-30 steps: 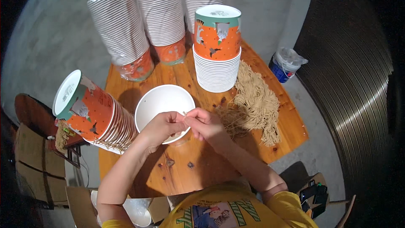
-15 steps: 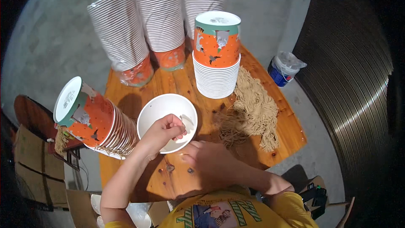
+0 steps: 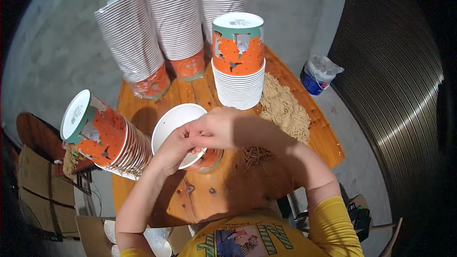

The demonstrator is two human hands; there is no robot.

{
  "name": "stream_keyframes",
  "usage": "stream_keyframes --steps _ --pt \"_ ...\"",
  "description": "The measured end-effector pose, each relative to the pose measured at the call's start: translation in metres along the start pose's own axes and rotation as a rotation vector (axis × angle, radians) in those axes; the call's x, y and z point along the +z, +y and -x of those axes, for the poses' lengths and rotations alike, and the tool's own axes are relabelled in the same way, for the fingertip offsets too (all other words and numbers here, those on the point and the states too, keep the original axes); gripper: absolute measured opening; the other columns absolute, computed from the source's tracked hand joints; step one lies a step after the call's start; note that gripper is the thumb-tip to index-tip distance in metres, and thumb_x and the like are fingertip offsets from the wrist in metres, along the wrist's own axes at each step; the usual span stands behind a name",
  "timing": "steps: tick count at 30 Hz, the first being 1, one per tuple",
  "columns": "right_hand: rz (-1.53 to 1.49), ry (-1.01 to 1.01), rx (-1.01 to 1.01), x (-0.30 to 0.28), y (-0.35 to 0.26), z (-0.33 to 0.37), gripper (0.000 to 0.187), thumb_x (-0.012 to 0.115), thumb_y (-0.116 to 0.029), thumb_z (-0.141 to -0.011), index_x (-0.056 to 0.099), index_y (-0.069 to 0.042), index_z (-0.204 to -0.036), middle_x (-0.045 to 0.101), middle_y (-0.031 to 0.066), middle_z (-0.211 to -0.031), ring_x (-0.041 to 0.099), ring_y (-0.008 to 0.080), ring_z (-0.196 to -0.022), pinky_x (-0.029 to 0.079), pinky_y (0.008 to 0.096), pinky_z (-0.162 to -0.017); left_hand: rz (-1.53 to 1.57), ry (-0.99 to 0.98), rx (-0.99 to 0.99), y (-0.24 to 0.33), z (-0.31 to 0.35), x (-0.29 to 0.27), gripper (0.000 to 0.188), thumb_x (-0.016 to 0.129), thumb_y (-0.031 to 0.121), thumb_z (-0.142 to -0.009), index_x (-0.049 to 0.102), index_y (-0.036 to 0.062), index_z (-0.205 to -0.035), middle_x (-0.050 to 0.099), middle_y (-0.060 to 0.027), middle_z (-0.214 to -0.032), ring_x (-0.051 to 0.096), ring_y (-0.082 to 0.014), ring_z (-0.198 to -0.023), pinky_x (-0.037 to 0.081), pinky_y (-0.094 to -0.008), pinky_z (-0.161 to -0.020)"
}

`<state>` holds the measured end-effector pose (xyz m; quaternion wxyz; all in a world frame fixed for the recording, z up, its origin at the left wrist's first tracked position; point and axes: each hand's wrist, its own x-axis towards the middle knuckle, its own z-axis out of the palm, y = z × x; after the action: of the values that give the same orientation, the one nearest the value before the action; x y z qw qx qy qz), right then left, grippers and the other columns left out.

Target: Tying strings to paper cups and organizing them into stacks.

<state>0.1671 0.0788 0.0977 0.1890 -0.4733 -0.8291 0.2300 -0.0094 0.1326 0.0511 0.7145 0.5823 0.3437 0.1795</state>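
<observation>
A white-lined paper bucket (image 3: 167, 133) stands in front of me, tilted so that a strip of its orange outer wall shows at the right. Small dark holes mark its far-left inner wall. My left hand (image 3: 178, 145) reaches over the opening, fingers closed at the right rim. Across it comes my right hand (image 3: 216, 126), its fingers curled against the left fingertips. What the right fingers pinch is hidden. To the left leans a stack of orange buckets (image 3: 102, 131) with tan cords hanging along their rims. A heap of tan cord (image 3: 285, 109) lies on the right of the table.
An upturned stack of orange-and-white buckets (image 3: 239, 52) stands behind my hands on the wooden table (image 3: 200, 200). Several plastic-wrapped stacks (image 3: 173, 19) rise at the back. On the floor at right is a blue pail (image 3: 314, 83); cardboard boxes (image 3: 45, 188) sit at left.
My right hand has moved up and left from the table to meet the left hand at the rim. The bucket has tipped leftward, uncovering some orange wall.
</observation>
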Motion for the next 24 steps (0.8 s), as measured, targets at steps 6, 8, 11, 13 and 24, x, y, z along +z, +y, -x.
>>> stream_keyframes --steps 6,8,11,13,24 --pt "-0.225 0.112 0.018 -0.009 0.023 0.011 0.023 0.062 -0.029 -0.085 0.061 -0.006 -0.088 0.063 0.0088 -0.073 0.060 0.0198 -0.069 0.045 0.0319 -0.061 -0.007 -0.142 0.001 0.004 -0.005 -0.003 0.016 0.059 0.011 -0.086 0.061 0.0055 -0.101 0.057 0.0047 -0.082 0.046 -0.0010 -0.067 0.037 -0.0166 -0.060" --pt "-0.274 0.093 0.079 -0.008 0.025 0.014 0.019 0.062 -0.023 -0.086 0.061 -0.004 -0.088 0.063 0.0034 -0.074 0.057 0.0090 -0.071 0.043 0.0249 -0.061 -0.101 -0.179 0.005 0.007 -0.002 0.005 0.016 0.058 0.013 -0.087 0.063 0.0052 -0.100 0.058 0.0054 -0.084 0.045 -0.0015 -0.068 0.036 -0.0167 -0.062" --pt "-0.403 0.117 0.078 0.006 0.035 0.018 0.017 0.063 -0.020 -0.086 0.060 -0.003 -0.087 0.060 0.0015 -0.071 0.054 0.0057 -0.068 0.042 0.0227 -0.059 -0.153 -0.234 0.024 0.003 -0.003 0.012 0.016 0.058 0.013 -0.087 0.064 0.0049 -0.100 0.059 0.0056 -0.086 0.045 -0.0019 -0.071 0.037 -0.0169 -0.066" --pt "-0.467 0.240 0.028 0.014 0.043 0.022 0.016 0.063 -0.017 -0.086 0.059 -0.002 -0.085 0.057 0.0002 -0.068 0.052 0.0054 -0.066 0.042 0.0231 -0.058 -0.138 -0.265 0.033 0.002 -0.004 0.012 0.016 0.058 0.015 -0.088 0.065 0.0052 -0.099 0.059 0.0056 -0.088 0.045 -0.0023 -0.073 0.037 -0.0170 -0.068" --pt "-0.589 0.434 0.267 0.043 0.046 0.044 0.012 0.059 -0.014 -0.088 0.056 -0.003 -0.092 0.055 -0.0009 -0.071 0.051 0.0071 -0.063 0.043 0.0240 -0.057 -0.206 -0.220 -0.028 -0.004 -0.006 0.011 0.012 0.060 0.014 -0.088 0.061 0.0051 -0.096 0.058 0.0031 -0.086 0.048 -0.0062 -0.073 0.040 -0.0201 -0.067"
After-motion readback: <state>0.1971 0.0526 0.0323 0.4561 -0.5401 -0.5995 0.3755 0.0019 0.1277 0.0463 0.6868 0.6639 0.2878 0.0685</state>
